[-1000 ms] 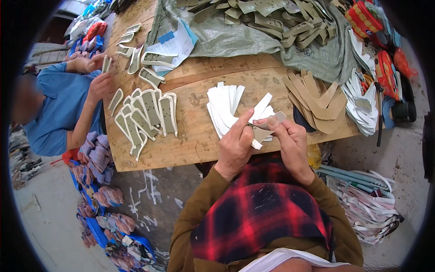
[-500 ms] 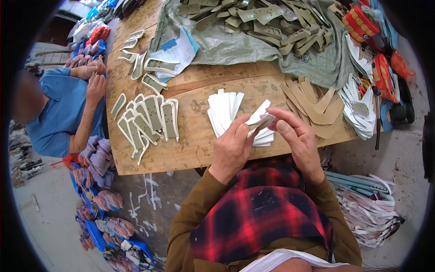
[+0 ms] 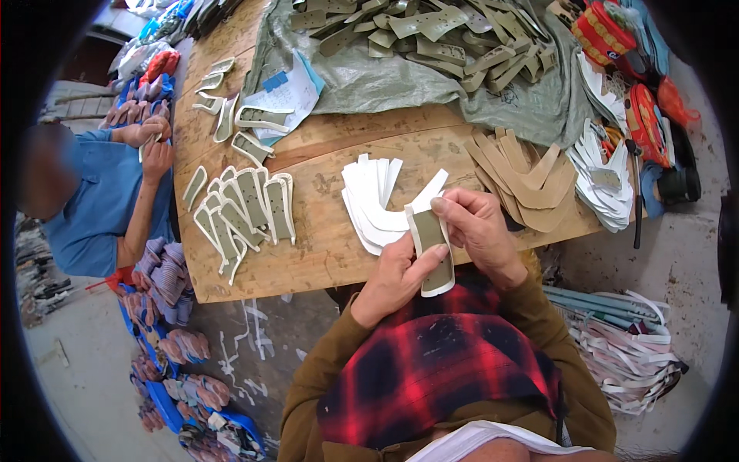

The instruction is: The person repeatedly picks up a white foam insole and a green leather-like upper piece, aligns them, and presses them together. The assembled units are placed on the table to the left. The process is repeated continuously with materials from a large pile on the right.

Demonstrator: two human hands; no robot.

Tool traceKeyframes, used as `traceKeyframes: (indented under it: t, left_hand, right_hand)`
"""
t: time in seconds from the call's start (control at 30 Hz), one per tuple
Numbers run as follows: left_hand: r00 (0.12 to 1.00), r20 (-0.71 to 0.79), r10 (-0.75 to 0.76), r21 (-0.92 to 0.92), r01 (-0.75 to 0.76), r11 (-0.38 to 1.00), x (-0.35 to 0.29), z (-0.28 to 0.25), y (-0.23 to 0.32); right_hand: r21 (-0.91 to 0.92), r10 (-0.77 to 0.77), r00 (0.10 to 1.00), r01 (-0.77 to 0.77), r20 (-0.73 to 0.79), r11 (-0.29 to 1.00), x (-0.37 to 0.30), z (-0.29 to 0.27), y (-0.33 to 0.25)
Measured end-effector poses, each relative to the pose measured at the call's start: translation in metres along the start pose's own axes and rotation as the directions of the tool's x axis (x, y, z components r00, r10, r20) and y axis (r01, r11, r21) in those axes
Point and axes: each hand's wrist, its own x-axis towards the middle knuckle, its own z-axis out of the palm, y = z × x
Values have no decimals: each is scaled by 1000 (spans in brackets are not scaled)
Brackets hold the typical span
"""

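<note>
Over the table's near edge I hold an olive-green curved piece with white edging [image 3: 428, 228] in both hands. My left hand [image 3: 391, 279] grips its lower part, thumb lying across the green face. At the upper end, my right hand [image 3: 483, 232] pinches the white edge between thumb and fingers. Just beyond lies a fanned stack of white U-shaped strips [image 3: 368, 202], partly hidden by the held piece. To the left, several white-edged green pieces [image 3: 248, 202] lie overlapping on the wooden table [image 3: 315, 266].
Tan U-shaped pieces [image 3: 539, 199] lie on the right. Loose green pieces [image 3: 431, 58] are heaped on a grey-green sheet [image 3: 369, 94] at the back. Paper sheets [image 3: 286, 96] lie far left. A co-worker in blue [image 3: 96, 204] is at the left edge. More white strips [image 3: 604, 185] lie far right.
The held piece has turned from edge-on to show its green face, and has come lower. My right hand has closed onto its upper edge. The view has shifted slightly.
</note>
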Motion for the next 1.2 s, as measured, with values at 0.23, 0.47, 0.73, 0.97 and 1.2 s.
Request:
traceKeyframes:
  t: [0.23, 0.47, 0.73, 0.97, 1.2]
  left_hand:
    - [932, -298, 208, 141, -173, 975, 18, -7, 16]
    - [832, -541, 119, -247, -293, 924, 31, -4, 7]
    - [911, -363, 195, -2, -210, 978, 0, -31, 3]
    - [892, 416, 177, 875, -446, 190, -17, -34, 42]
    - [870, 256, 422, 815, -429, 389, -15, -36, 25]
  right_hand:
    - [-179, -262, 960, 242, -98, 954, 12, 24, 17]
    - [-536, -319, 940, 331, 118, 777, 13, 18, 32]
    - [-557, 217, 920, 2, 328, 831, 7, -27, -19]
    - [-468, 446, 761, -213, 471, 858, -13, -2, -13]
    - [-64, 406, 761, -436, 506, 898, -12, -13, 5]
